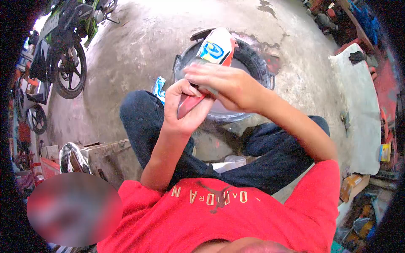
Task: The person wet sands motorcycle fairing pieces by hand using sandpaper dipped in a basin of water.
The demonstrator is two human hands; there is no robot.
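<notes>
Head view shows me the left hand [185,103] curled firmly around the narrow red end of a painted panel [214,49], while the right hand [234,84] lies nearly flat across it, fingers outstretched and blurred; I can't tell what the greyish patch beneath them is. On the red T-shirt [253,223] I see upside-down lettering, only partly legible, N and D among it. White with a blue-and-yellow swirl and orange-red edge, the panel slants over a black tub [255,57].
</notes>
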